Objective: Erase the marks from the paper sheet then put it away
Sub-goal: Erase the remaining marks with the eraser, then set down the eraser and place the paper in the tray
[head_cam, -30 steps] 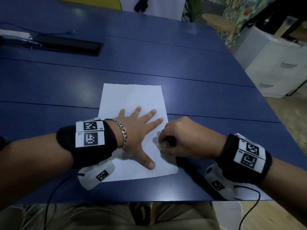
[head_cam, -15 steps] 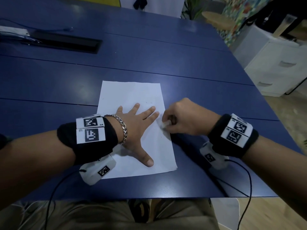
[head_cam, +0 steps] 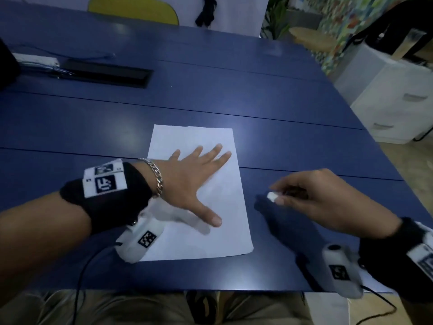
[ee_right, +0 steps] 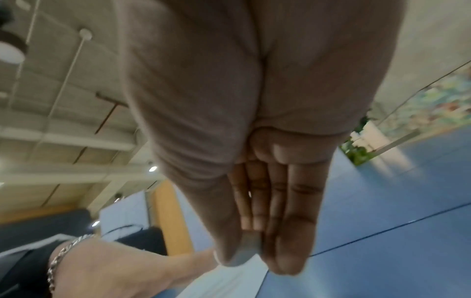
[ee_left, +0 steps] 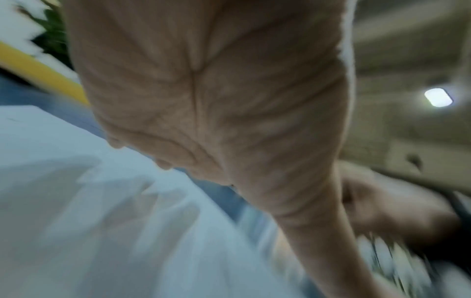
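Observation:
A white paper sheet (head_cam: 206, 233) lies on the blue table (head_cam: 210, 95) near its front edge. My left hand (head_cam: 199, 179) presses flat on the sheet with fingers spread and straight. My right hand (head_cam: 311, 202) hovers over the bare table just right of the sheet and pinches a small white eraser (head_cam: 271, 196) between thumb and fingertips. In the right wrist view the eraser (ee_right: 246, 256) shows grey between thumb and fingers. The left wrist view is blurred; the paper sheet (ee_left: 76, 201) fills its lower left. Any marks on the sheet are too faint to make out.
A black recessed cable tray (head_cam: 105, 75) and a white power strip (head_cam: 35, 59) sit at the table's far left. A white drawer cabinet (head_cam: 398, 102) stands right of the table. A yellow chair back (head_cam: 133, 10) shows beyond the far edge. Cables hang from both wrist cameras.
My right hand with the eraser has left the sheet's right side and moved right, off the paper. My left hand stays flat on the sheet.

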A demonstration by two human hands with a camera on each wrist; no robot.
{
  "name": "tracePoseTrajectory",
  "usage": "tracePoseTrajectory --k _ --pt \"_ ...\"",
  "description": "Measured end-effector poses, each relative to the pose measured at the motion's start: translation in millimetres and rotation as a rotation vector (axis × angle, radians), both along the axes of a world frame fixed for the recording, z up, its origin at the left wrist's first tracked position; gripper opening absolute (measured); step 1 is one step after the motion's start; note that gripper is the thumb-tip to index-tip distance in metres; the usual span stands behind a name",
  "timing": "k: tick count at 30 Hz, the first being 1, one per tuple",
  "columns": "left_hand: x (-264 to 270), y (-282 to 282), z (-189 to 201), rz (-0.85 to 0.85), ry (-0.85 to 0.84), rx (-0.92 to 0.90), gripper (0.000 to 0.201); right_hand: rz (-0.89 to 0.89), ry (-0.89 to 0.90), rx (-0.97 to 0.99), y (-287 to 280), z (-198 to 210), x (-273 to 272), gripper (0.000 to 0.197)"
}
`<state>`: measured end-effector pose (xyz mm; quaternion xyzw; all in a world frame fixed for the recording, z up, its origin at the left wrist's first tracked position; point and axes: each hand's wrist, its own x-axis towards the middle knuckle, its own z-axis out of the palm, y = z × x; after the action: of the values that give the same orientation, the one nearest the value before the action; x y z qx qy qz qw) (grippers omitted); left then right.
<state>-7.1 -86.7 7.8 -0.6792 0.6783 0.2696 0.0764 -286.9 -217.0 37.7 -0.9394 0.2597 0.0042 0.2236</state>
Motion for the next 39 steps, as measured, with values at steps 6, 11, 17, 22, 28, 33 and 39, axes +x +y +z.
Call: tracePoseTrajectory --k 6,11,17,22,28,33,39 --pt "88.0 -15.5 61.9 0.433 0.232 -0.623 0.065 -0.13 0.015 0.058 18.0 -14.8 -45.9 0.021" --pt "115.2 -38.5 39.8 0.476 -0.019 -0.568 0.042 -0.168 0.174 -0.012 27.9 -31.5 -40.8 0.006" --pt "99.3 -57.6 1.4 0.413 -0.071 -0.463 0.04 -0.171 0.264 -0.171 39.8 -37.1 -34.3 0.028" --pt "98.6 -73.1 -13.2 0.398 -0.092 -0.408 0.044 0.156 0.075 0.015 107.0 -29.1 -6.8 0.046" --pt "103.2 -87.8 -22.1 0.421 -0.138 -0.371 0.041 0.323 0.131 0.038 144.2 -51.5 21.7 0.076" --pt "105.9 -94.9 -19.7 0.418 -0.16 -0.342 0.042 0.291 0.092 0.048 144.7 -59.2 16.4 0.067" --pt "109.4 -86.5 -13.6 0.419 -0.124 -0.256 0.046 0.179 0.038 -0.001 155.8 -54.7 11.2 0.05"
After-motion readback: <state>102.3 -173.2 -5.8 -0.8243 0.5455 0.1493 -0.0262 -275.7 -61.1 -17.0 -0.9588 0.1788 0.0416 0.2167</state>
